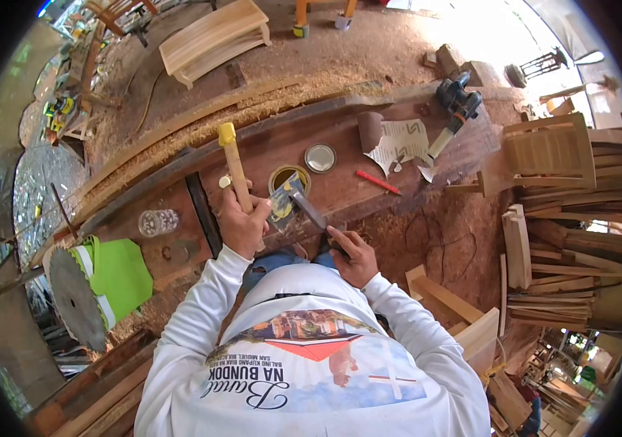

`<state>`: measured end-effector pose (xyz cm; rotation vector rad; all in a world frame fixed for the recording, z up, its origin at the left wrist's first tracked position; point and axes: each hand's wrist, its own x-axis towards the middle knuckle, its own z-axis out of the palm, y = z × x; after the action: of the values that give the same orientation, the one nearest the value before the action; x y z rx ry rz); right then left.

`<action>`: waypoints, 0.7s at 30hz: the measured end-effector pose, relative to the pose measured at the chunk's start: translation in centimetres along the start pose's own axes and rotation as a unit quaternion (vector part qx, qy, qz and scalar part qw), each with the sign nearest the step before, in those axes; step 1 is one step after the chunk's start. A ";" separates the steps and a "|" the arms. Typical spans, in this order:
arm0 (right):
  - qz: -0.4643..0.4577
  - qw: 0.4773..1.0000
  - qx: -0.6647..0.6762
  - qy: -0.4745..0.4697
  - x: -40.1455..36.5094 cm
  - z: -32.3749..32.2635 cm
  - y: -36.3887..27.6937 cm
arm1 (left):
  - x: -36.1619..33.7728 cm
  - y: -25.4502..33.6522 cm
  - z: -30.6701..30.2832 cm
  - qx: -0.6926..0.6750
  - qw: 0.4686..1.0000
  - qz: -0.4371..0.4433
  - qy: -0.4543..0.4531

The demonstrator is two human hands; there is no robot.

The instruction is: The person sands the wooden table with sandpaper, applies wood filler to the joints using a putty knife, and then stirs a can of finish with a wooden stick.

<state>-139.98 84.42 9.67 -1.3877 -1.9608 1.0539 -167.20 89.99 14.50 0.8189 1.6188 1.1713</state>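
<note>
My left hand (245, 224) is closed around a wooden piece (236, 166) with a yellow end, pointing away from me. By its thumb is a clear, bluish flat sheet (284, 207) smeared with yellow paste. My right hand (352, 255) grips a narrow flat metal blade (309, 211), whose far end lies over the smeared sheet. Just beyond stands an open round can (289, 175) with brown content, partly covered by the sheet. Its round metal lid (320, 157) sits beside it on the wooden bench (253, 131).
On the bench, a red pencil-like stick (379, 183), torn sandpaper (398, 142) and a dark power tool (459, 102) lie to the right. Leftward are a glass jar (158, 223) and a circular saw blade (76, 300) by green cloth. Stacked lumber (562, 277) stands right.
</note>
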 end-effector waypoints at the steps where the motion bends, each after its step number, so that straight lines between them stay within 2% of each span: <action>1: 0.000 1.000 0.000 -0.002 -0.1 0.1 0.1 | 0.0 0.0 -0.2 0.006 1.000 -0.004 -0.010; 6: 0.009 1.000 0.024 -0.008 -0.2 0.7 -0.2 | -0.1 -0.5 -0.7 0.039 0.998 -0.014 -0.045; 9: 0.011 1.000 0.017 -0.019 0.2 1.0 -0.1 | -0.4 -1.4 -0.5 0.071 0.996 0.010 -0.053; 15: 0.014 0.998 0.053 0.028 1.4 1.1 -0.7 | -0.8 -2.8 -0.1 0.041 0.999 0.011 -0.020; 18: 0.039 0.994 0.095 0.035 1.8 1.3 -0.2 | -0.5 -3.6 -1.4 0.091 0.995 0.036 0.004; 21: 0.232 0.934 0.263 -0.067 2.4 1.4 0.6 | -0.7 -3.1 -2.6 0.097 0.995 0.019 0.025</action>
<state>-141.50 86.35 8.32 -1.5146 -1.2937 1.7733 -169.41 87.56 11.98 0.9541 1.7867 1.0794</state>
